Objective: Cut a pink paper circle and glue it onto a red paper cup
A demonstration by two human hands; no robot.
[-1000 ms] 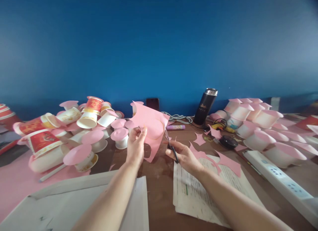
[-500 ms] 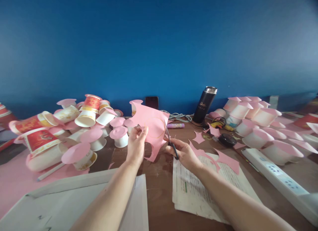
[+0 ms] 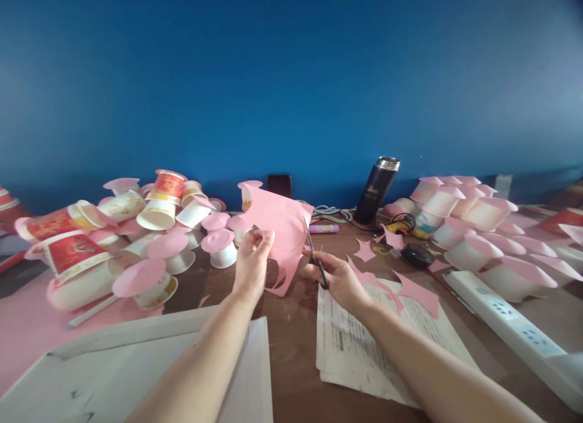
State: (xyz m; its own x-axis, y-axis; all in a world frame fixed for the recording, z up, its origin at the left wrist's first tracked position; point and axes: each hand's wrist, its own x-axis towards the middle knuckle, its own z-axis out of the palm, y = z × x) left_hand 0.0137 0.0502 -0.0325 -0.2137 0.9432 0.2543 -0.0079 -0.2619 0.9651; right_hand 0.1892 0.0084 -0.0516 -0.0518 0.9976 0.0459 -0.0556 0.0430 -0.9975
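Pinched between the thumb and fingers of my left hand (image 3: 252,256) is a pink paper sheet (image 3: 285,226) with curved cut-outs along its edges. A thin round outline is drawn on the sheet. My right hand (image 3: 336,276) grips black-handled scissors (image 3: 322,271), whose blades point up and touch the sheet's right edge beside the drawn outline. Both hands are raised over the brown table (image 3: 291,350).
Paper cups with pink discs (image 3: 218,247) crowd the left, and more pink-topped cups (image 3: 473,253) stand right. A black bottle (image 3: 377,189) leans near the wall. Pink scraps (image 3: 416,295) lie on printed papers (image 3: 359,350), beside a white power strip (image 3: 510,326).
The pink sheet has turned slightly, and its lower right edge has shifted against the scissors. Both hands have otherwise barely moved.
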